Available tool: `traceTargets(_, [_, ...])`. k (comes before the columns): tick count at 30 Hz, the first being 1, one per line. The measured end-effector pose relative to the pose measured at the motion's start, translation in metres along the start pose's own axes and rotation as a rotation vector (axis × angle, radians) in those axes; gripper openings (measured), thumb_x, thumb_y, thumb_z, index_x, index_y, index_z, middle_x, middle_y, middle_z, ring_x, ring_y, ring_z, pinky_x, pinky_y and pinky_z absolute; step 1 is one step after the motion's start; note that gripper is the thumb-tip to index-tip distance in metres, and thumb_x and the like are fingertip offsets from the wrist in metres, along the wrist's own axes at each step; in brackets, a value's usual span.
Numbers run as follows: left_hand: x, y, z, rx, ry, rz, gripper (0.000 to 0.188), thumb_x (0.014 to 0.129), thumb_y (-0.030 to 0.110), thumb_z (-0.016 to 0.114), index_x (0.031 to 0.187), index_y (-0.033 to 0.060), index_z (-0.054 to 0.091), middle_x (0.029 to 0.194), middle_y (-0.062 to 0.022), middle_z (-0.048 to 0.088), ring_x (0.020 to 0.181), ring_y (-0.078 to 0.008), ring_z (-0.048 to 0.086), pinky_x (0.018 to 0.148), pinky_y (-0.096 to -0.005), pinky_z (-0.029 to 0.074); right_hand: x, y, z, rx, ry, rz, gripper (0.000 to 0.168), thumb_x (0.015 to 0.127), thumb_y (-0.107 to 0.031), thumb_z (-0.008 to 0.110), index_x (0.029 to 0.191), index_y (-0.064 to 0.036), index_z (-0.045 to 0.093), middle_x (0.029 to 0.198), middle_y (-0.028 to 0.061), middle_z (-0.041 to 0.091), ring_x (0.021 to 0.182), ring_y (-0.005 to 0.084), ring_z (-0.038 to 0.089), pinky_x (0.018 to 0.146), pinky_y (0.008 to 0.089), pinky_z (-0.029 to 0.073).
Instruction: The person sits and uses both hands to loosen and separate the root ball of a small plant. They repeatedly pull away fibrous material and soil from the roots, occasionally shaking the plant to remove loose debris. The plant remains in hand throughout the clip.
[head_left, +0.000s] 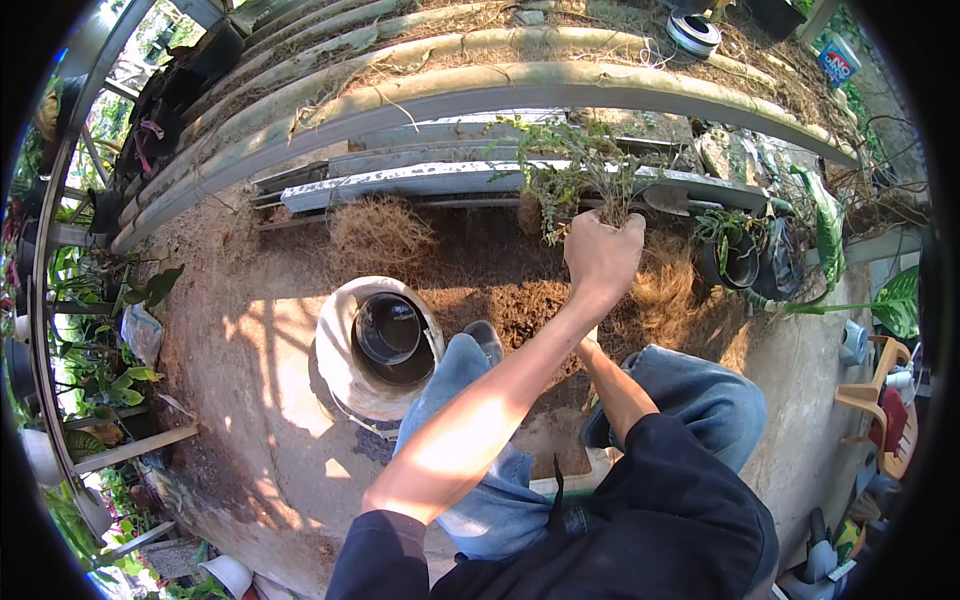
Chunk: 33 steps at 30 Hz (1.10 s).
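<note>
My left hand (604, 251) grips the stems of a leafy fern-like plant (592, 169), fingers closed around their base. My right hand (590, 337) is mostly hidden behind my left forearm, low over the loose brown fibre and soil (529, 311); what it holds is not visible. A trowel (667, 199) lies just right of the plant, beside the metal rail. To the left, a black pot (388, 328) sits inside a large whitish bucket (337, 360). A clump of dry fibre (381, 236) lies beyond the bucket.
A slatted bench (525, 79) spans the far side, with a white roll (694, 34) on it. Metal rails (420, 180) lie beneath. Black pots (729, 259) and a broad-leaved plant (825, 225) stand right, near a tan plastic chair (874, 390). Potted plants line the left side.
</note>
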<state>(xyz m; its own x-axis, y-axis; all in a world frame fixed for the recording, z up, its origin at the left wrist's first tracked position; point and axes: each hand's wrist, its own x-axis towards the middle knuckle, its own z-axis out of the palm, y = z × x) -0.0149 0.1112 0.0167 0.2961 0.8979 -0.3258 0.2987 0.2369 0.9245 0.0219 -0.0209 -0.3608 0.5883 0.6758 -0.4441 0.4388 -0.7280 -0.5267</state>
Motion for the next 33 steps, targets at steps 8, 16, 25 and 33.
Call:
traceTargets(8, [0.0,0.0,0.008,0.027,-0.035,-0.001,0.033,0.074,0.026,0.066,0.063,-0.0043,0.06,0.06,-0.0182,0.063,0.063,-0.0315,0.065,0.071,-0.0423,0.049,0.037,0.034,-0.006,-0.136,-0.096,0.034,0.037,0.069,-0.01,0.068,0.104,-0.002,0.057,0.101,0.0194,0.064,0.1,0.0289,0.063,0.077,0.0376,0.051])
traceTargets(16, [0.019,-0.019,-0.003,-0.159,-0.008,-0.041,0.036,0.074,0.031,0.07,0.061,0.0,0.057,0.057,-0.0062,0.056,0.053,-0.0163,0.049,0.061,-0.0386,0.043,0.005,-0.069,-0.144,0.514,-0.423,0.332,0.034,0.076,-0.011,0.074,0.106,0.0,0.063,0.103,0.0088,0.068,0.084,0.0235,0.063,0.068,0.0327,0.052])
traceTargets(25, [0.017,-0.008,0.005,-0.414,-0.142,-0.145,0.037,0.084,0.042,0.063,0.077,0.0057,0.062,0.063,0.0017,0.051,0.06,-0.0105,0.046,0.062,-0.0326,0.039,-0.09,-0.161,-0.311,1.274,-0.326,0.155,0.022,0.086,-0.003,0.067,0.107,-0.003,0.062,0.094,0.0056,0.067,0.077,0.0107,0.062,0.057,0.0243,0.049])
traceTargets(33, [0.02,-0.015,0.016,-0.61,-0.204,-0.189,0.053,0.096,0.048,0.025,0.093,0.0072,0.059,0.081,-0.0056,0.062,0.074,-0.0197,0.061,0.075,-0.0352,0.05,-0.135,-0.215,-0.322,1.351,0.056,-0.023,0.028,0.091,-0.013,0.064,0.116,-0.001,0.06,0.102,0.0019,0.062,0.089,0.0093,0.057,0.074,0.0294,0.051])
